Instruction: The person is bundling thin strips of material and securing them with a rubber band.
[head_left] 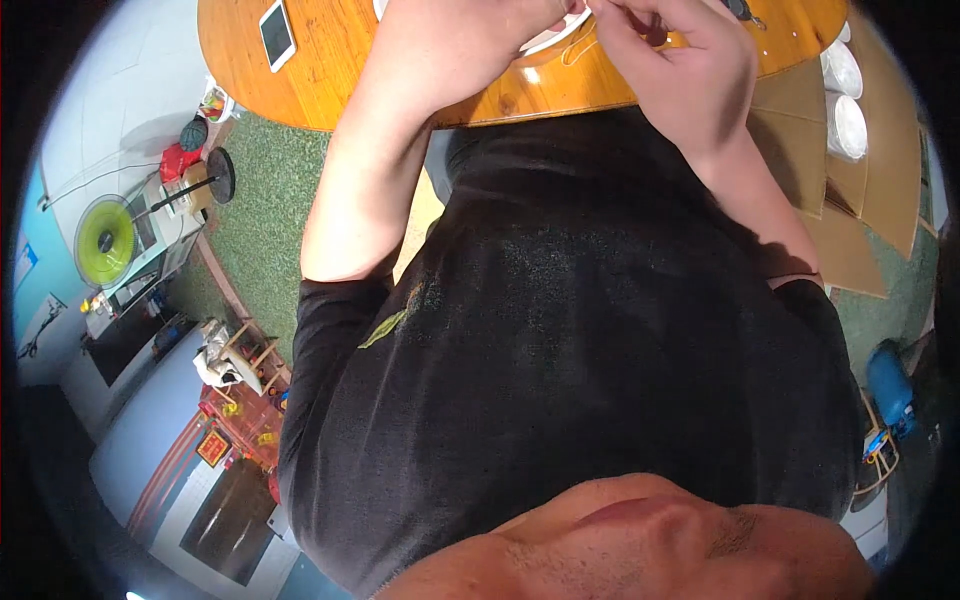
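Note:
Both of my hands work close together over a round wooden table (325,85), at the upper edge of the head view. My left hand (465,40) reaches in with its fingertips drawn together, partly cut off by the picture's edge. Facing it, my right hand (685,45) has its fingers curled and pinching near the left fingertips. What sits between the fingertips is too small to make out. A thin yellow strand (574,50) loops down just below them. Under the hands shows part of a white round rim (549,39), perhaps a dish; the rest is hidden.
A white phone (278,36) lies on the table at the left, and a small dark object (742,10) at the right. White round containers (846,127) stand beside cardboard sheets (790,140) right of the table. A green fan (105,240) is far left over a green floor (255,200).

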